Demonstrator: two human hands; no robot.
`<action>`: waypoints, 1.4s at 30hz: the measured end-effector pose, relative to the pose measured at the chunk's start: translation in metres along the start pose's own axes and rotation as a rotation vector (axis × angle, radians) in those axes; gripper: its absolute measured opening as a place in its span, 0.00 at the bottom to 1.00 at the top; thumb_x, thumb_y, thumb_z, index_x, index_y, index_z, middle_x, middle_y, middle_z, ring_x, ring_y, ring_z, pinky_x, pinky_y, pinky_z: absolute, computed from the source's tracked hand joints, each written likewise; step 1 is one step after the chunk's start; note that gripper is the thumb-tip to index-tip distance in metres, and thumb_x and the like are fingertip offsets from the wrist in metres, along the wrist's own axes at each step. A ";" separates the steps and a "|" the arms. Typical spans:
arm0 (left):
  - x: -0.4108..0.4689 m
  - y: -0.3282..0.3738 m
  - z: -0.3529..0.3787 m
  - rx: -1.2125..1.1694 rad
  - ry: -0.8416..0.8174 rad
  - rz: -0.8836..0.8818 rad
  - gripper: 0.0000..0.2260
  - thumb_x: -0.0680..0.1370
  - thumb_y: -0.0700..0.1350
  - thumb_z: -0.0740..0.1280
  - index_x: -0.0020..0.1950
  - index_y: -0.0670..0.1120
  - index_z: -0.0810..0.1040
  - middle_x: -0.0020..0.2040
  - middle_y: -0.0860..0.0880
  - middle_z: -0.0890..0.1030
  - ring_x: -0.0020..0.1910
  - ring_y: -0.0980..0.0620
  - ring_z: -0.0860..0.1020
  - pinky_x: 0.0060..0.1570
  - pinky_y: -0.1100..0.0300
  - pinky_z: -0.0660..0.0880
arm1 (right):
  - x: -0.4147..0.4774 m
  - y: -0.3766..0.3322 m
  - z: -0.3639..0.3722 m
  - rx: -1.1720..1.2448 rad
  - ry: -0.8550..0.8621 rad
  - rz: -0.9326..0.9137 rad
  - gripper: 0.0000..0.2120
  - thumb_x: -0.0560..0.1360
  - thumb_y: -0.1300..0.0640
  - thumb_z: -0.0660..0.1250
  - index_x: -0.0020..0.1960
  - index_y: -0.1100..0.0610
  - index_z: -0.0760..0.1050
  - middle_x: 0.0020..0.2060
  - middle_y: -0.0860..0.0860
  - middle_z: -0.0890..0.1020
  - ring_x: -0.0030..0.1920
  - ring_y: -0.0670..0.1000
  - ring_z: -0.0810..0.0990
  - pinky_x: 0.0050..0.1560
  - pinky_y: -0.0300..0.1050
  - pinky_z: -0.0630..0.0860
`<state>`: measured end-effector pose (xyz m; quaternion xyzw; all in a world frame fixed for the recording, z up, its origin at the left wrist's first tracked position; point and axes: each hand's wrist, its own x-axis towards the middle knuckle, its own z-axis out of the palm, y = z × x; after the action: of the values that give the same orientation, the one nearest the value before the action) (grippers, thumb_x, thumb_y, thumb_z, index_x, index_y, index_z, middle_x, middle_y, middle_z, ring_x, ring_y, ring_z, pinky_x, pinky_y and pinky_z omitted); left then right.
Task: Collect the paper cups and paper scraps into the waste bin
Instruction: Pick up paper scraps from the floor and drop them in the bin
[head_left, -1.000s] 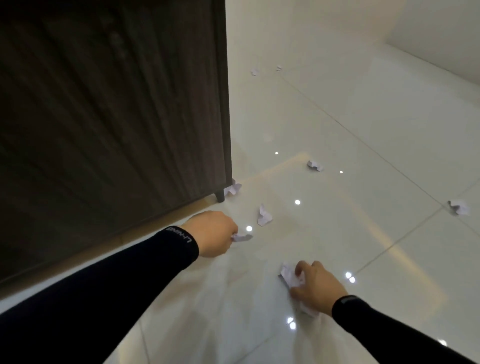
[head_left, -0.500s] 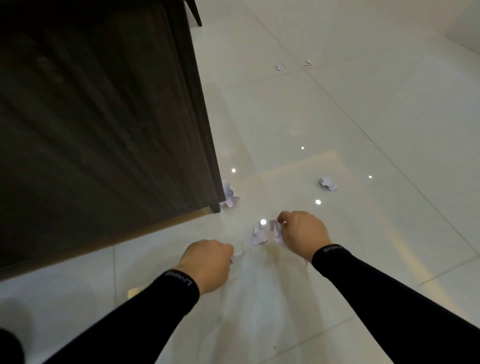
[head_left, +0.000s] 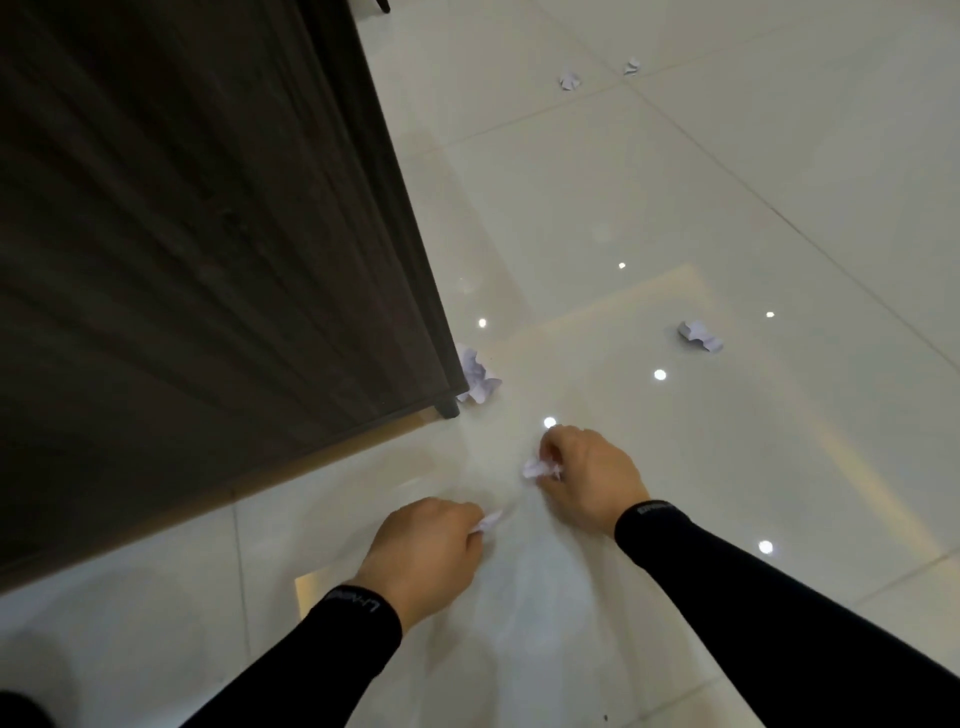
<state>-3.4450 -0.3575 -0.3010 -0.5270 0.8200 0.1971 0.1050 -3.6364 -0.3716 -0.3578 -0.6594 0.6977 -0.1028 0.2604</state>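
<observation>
Left hand (head_left: 426, 551): fingers curled, pinching a small scrap (head_left: 487, 521).
Right hand (head_left: 587, 475): fist closed round a white wad (head_left: 537, 467), just in front of the dark cabinet (head_left: 208, 234).

Risk, my judgement: reaching for more with full fists may shed paper, and the glossy floor (head_left: 727, 182) lets scraps skid.

Remaining: crumpled scrap (head_left: 478, 379) just beside the cabinet's foot (head_left: 448, 410), which crowds it; lone scrap (head_left: 700, 335) well right; two far scraps (head_left: 570, 80) beyond.

I see no waste bin or cups.

left sleeve cuff (head_left: 353, 605) reads "li-ning", upside down — right sleeve cuff (head_left: 652, 508) print too blurred to read.
</observation>
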 end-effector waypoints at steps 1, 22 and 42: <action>0.003 0.003 -0.001 0.000 0.008 0.037 0.10 0.78 0.49 0.55 0.42 0.48 0.73 0.45 0.47 0.80 0.47 0.46 0.75 0.38 0.58 0.64 | 0.001 0.001 0.000 -0.001 0.000 -0.007 0.07 0.72 0.55 0.62 0.49 0.53 0.73 0.47 0.50 0.80 0.49 0.53 0.77 0.41 0.42 0.68; 0.156 0.041 -0.008 -0.007 0.214 -0.363 0.11 0.77 0.37 0.59 0.48 0.36 0.80 0.50 0.30 0.75 0.56 0.34 0.70 0.57 0.45 0.67 | -0.005 0.140 -0.111 0.121 0.237 0.419 0.09 0.77 0.58 0.60 0.54 0.57 0.77 0.77 0.49 0.54 0.67 0.52 0.69 0.56 0.45 0.73; 0.091 0.155 0.003 -0.218 0.157 0.247 0.08 0.70 0.36 0.72 0.47 0.46 0.85 0.47 0.48 0.85 0.49 0.46 0.81 0.48 0.64 0.69 | 0.006 0.143 -0.106 0.043 0.229 0.363 0.13 0.73 0.63 0.61 0.53 0.55 0.80 0.55 0.54 0.76 0.53 0.55 0.76 0.48 0.44 0.73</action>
<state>-3.6235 -0.3740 -0.3054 -0.4444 0.8579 0.2546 -0.0421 -3.8134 -0.3834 -0.3400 -0.5011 0.8277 -0.1432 0.2078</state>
